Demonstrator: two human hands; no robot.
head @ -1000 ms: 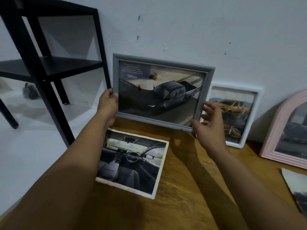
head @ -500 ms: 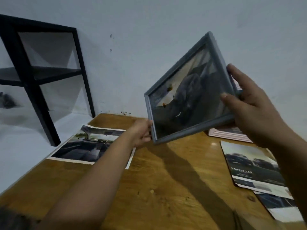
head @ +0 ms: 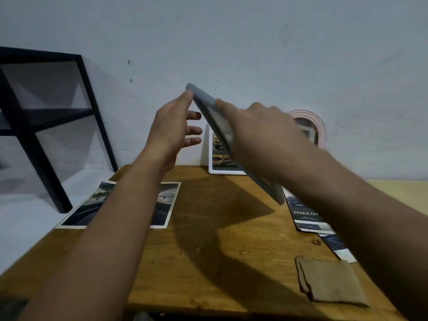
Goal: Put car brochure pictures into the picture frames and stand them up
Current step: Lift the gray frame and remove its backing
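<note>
Head view: the grey picture frame (head: 209, 105) is held up in the air above the far middle of the wooden table (head: 208, 262), turned nearly edge-on, so that it reads as a thin slanting slab running from its top corner down to the right. A sliver of its glazed front shows, too blurred to make out the picture. The right hand (head: 261, 133) grips its upper edge with fingers curled over it. The left hand (head: 172, 133) has its fingers spread and relaxed, with one fingertip touching the frame's top corner.

Behind the frame, at the table's far edge, a white frame (head: 216, 158) with a yellow car picture leans against the wall, and a pink arched frame (head: 317, 126) stands to its right. A car interior picture (head: 162, 205) lies flat near the far left corner, partly under the left forearm. Brochure sheets (head: 305, 218) lie along the right edge, and a brown folded piece (head: 331, 281) sits near the near right corner. A black shelf (head: 46, 126) stands off the table's left.
</note>
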